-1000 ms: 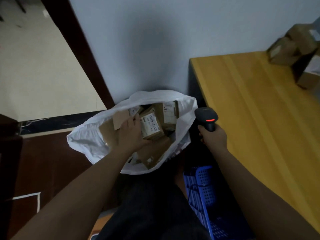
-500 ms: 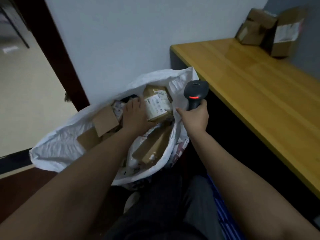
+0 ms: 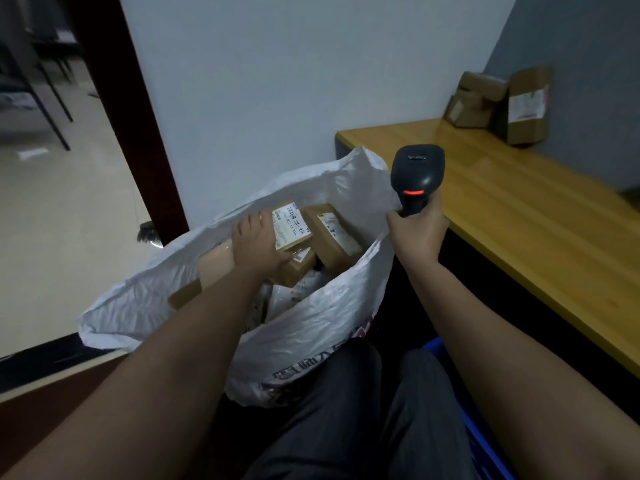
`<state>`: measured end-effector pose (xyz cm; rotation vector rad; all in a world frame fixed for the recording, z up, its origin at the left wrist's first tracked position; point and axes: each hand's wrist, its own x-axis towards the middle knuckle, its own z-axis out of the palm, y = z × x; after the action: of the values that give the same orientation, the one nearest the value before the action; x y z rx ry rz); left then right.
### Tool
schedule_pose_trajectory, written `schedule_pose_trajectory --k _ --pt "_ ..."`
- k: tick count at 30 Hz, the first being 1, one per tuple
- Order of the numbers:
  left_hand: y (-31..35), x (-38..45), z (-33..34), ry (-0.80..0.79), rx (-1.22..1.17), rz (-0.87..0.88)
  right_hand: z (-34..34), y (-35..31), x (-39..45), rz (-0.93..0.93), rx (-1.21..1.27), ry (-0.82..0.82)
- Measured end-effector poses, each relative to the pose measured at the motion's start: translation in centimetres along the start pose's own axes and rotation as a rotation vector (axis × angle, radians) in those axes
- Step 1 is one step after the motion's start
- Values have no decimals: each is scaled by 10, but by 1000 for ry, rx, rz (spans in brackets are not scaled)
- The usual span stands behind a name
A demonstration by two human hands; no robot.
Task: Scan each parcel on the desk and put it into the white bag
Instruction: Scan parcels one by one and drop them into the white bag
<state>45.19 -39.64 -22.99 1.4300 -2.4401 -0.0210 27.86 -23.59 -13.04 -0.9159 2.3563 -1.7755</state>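
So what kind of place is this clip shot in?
Probably a small parcel-handling office or mailroom. Labelled cardboard parcels sit stacked on a wooden desk, the right hand holds a barcode scanner, and a white bag holds more boxes.

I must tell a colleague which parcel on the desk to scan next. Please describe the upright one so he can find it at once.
Follow the wooden desk to its far corner by the grey wall. Brown parcels stand there; take the rightmost parcel. It alone stands tall, with a white label facing you, while the neighbouring boxes are lower and stacked.
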Motion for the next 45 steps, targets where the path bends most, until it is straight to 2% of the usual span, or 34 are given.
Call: schedule_pose_trajectory --k 6,11,13,15,18,20,25,27,31,34,39,45 --pt "-2 19 21 -68 13 94 29 12 -2 8 7 -56" --pt "0 29 34 -182 -276 296 37 21 5 27 19 -57" --pt "1 33 37 -236 -155 333 35 23 9 17 12 -53" --pt "1 35 38 -309 82 344 32 25 13 18 7 -49" --pt "1 39 33 -234 287 359 28 28 15 32 23 -29" --pt "3 40 30 -180 295 327 25 29 15 33 30 -28" --pt "25 31 27 -139 -19 456 17 33 19 40 2 -66" --pt "37 27 17 -107 -174 413 13 34 18 49 5 -68" --pt "63 19 -6 -151 -515 291 4 40 12 88 18 -65" --pt "84 16 -25 -127 -541 298 -7 40 9 80 23 -66" --pt "129 20 -61 20 -576 291 -36 36 16 70 72 -35" --pt "228 25 -104 90 -578 423 -112 29 50 41 -47 -12"
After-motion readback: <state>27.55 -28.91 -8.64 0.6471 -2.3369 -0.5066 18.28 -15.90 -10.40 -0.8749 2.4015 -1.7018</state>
